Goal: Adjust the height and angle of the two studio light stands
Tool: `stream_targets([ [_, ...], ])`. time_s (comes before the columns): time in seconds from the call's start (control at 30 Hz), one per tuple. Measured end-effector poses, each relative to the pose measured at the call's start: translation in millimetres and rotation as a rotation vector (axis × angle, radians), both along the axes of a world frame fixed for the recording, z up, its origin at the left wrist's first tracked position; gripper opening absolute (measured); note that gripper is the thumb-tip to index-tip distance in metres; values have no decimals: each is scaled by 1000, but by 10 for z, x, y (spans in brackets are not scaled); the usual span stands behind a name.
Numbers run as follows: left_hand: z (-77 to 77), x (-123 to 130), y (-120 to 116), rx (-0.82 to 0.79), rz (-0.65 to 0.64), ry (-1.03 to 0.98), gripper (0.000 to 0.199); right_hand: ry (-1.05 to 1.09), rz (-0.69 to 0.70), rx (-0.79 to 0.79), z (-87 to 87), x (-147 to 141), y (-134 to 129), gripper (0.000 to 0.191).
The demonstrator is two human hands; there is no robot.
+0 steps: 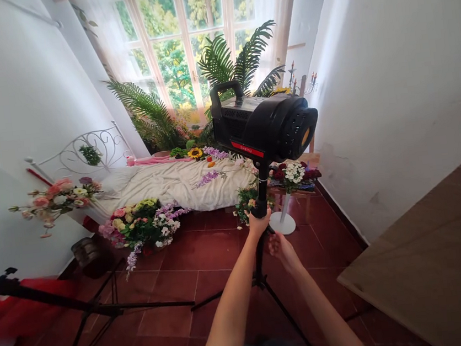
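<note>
A black studio light [258,125] with a top handle and a red label sits on a black light stand [260,264]. My left hand [260,222] is wrapped round the stand's pole just under the light. Lower down on the right side of the pole, my right hand [279,245] has its fingers curled closed at a small dark knob, which they mostly hide. The light's round front points to the right, and the stand's legs spread on the floor below my arms.
Another black tripod [100,309] stretches in from the left. Ahead are a bed with a cream blanket [174,188], bunches of flowers [140,225] and palm leaves [242,60] before a window. A white round-based stand [283,223] is close behind the light stand; a brown board [431,250] is at right.
</note>
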State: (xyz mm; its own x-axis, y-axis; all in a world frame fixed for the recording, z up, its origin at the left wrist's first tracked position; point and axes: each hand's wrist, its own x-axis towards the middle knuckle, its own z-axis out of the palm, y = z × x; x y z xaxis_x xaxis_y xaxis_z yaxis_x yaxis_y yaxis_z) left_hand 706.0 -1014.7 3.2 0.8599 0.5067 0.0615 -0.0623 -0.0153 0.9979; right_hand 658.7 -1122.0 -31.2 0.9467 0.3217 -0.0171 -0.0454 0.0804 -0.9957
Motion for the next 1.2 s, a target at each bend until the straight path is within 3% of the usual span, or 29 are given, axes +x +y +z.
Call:
stream_targets([
  [0.1, -44, 16, 9, 45, 16, -4, 25, -104, -114, -203, 17, -16, -167, 47],
  [0.27, -67, 35, 3, 120, 68, -49, 21, -403, -245, -486, 211, -27, -433, 40],
  [0.47, 17, -17, -28, 6, 36, 12, 22, -541, -142, -438, 228, -65, -365, 41],
  [0.6, 71, -50, -46, -46, 65, 24, 21, -519, -144, -343, 195, -116, -243, 37],
  [0.73, 39, -31, -33, 1, 58, 22, 22, -541, -180, -320, 222, -124, -172, 33],
  [0.93, -61, 28, -11, 56, 64, -13, 26, -555, -221, -395, 255, -64, -89, 37],
  [1.2, -83, 63, -21, 60, 91, -30, 23, -607, -305, -588, 235, -34, -75, 38],
])
